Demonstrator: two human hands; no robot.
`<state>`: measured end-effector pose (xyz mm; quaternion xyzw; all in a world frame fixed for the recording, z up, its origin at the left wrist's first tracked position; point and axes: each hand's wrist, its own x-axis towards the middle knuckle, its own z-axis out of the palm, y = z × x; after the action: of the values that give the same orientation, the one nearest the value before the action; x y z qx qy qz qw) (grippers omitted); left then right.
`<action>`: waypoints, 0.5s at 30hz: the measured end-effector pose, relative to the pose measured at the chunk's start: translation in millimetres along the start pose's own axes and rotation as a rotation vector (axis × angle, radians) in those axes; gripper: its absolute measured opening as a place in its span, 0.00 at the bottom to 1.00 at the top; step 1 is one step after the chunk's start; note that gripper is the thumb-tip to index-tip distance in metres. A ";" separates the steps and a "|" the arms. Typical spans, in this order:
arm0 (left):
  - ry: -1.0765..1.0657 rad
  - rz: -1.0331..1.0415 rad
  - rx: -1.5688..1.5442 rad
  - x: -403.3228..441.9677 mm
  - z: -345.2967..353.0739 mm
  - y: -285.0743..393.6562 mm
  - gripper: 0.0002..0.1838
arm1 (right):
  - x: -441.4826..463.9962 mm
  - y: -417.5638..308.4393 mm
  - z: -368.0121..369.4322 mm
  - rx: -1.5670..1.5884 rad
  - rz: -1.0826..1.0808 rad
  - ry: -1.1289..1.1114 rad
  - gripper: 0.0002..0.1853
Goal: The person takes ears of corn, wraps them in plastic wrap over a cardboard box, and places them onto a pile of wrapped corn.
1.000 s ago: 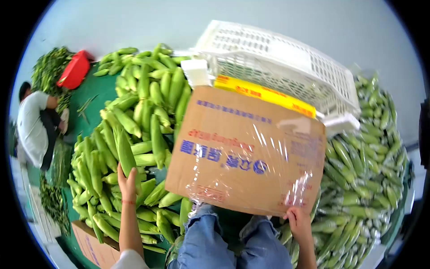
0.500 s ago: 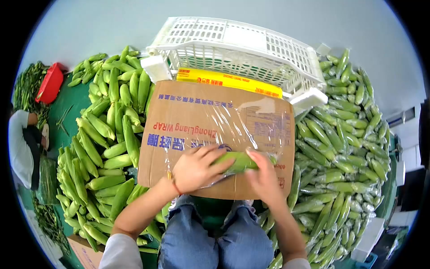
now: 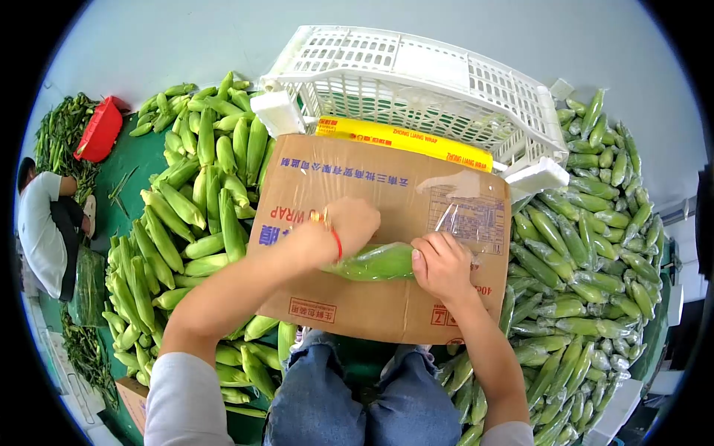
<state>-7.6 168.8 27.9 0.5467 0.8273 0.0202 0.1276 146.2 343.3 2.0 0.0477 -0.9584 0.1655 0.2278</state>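
An ear of corn [image 3: 379, 263] in green husk lies across the near part of a cardboard box [image 3: 312, 290], with clear plastic film about it. My right hand [image 3: 444, 264] is closed around the corn's right end, thumb on top. Above the corn's left end, my left hand [image 3: 355, 221] is curled like a fist and slightly blurred; its fingertips are hidden, as is anything in them. My left wrist, with a red band, covers the corn's left tip. Shiny clear film lies over the box top, and a yellow roll printed with wrap lettering [image 3: 409, 143] sits along its far edge.
A white plastic crate [image 3: 416, 74] lies on its side behind the box. Unwrapped corn [image 3: 190, 204] is heaped at left, film-wrapped corn [image 3: 580, 275] at right. Farther left are a red basin [image 3: 100, 130] and a crouching person [image 3: 44, 230].
My left hand has moved off the corn, up and forward, and curled. My right hand still grips the right end. The yellow roll's visible lettering has changed. The view has shifted slightly.
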 end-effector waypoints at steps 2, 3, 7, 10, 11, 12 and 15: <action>-0.067 -0.045 -0.095 -34.6 -32.0 34.2 0.11 | -7.3 -8.1 -9.5 0.028 0.185 -0.216 0.13; -0.129 -0.062 -0.163 -58.1 -30.4 53.5 0.16 | -8.2 -20.7 -18.1 0.039 0.242 -0.352 0.14; 0.093 -0.035 -0.220 -134.2 17.0 99.8 0.44 | -34.4 -64.1 -46.6 0.221 0.357 -0.679 0.21; 0.189 -0.124 -0.182 -116.6 24.8 87.2 0.46 | -38.9 -67.5 -48.5 0.147 0.298 -0.372 0.22; 0.216 -0.189 -0.090 -96.8 23.7 72.8 0.44 | -42.3 -60.9 -45.7 0.125 0.211 -0.262 0.27; 0.309 -0.249 -0.041 -72.7 27.2 50.9 0.43 | -41.1 -58.9 -39.7 0.091 0.073 -0.258 0.29; 0.460 -0.176 0.031 0.0 9.6 -17.0 0.40 | -24.2 -45.9 -15.2 -0.048 -0.199 -0.206 0.39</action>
<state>-20.7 161.0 15.7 0.4554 0.8792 0.1204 -0.0714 181.8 305.6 17.4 0.1536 -0.9709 0.1135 0.1445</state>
